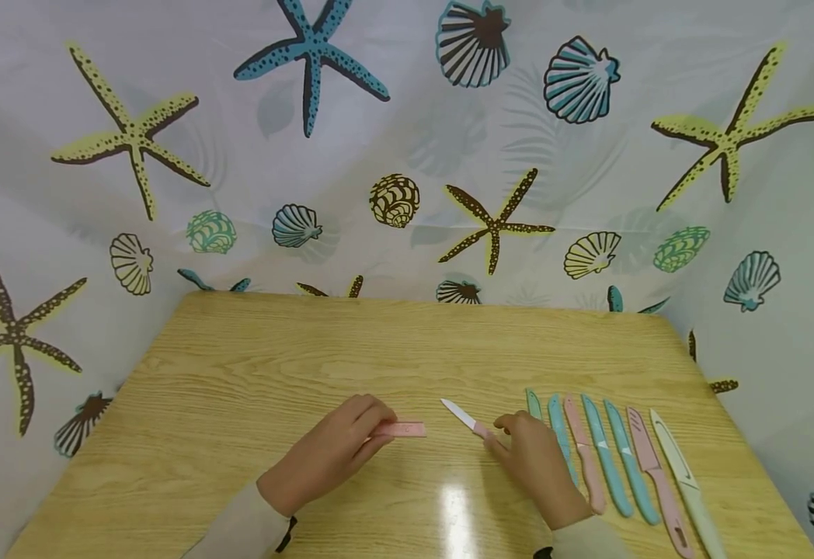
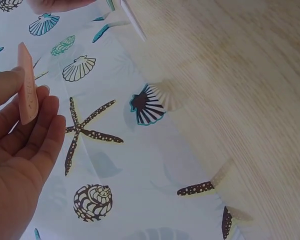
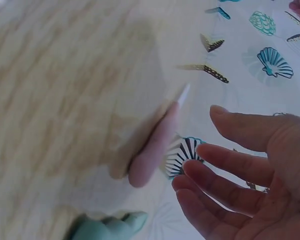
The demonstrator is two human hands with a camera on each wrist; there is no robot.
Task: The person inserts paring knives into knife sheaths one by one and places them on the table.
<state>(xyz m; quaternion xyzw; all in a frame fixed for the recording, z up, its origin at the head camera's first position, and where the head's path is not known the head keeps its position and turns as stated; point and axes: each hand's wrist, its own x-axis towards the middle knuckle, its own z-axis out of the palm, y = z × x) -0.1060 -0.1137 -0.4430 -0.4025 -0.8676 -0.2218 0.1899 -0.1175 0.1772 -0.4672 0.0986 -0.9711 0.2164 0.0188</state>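
Note:
Between the thumb and fingers of my left hand (image 1: 333,446) is a small pink blade cover (image 1: 409,429), pinched by one end. The left wrist view shows the cover (image 2: 28,90) upright between thumb and fingertips, with raised lettering on its face. To its right on the table lies a small knife (image 1: 461,415) with a bare white blade and pink handle, tip pointing away to the left. My right hand (image 1: 534,462) hovers beside that handle (image 3: 154,149); in the right wrist view the loosely bent fingers stand apart from it.
Right of my right hand several covered knives lie in a row: a green cover (image 1: 533,404), blue knives (image 1: 606,454), a pink knife (image 1: 591,473), a wide pink knife (image 1: 652,458) and a long pale green knife (image 1: 687,481). A shell-and-starfish cloth (image 1: 407,140) surrounds the wooden table (image 1: 295,349).

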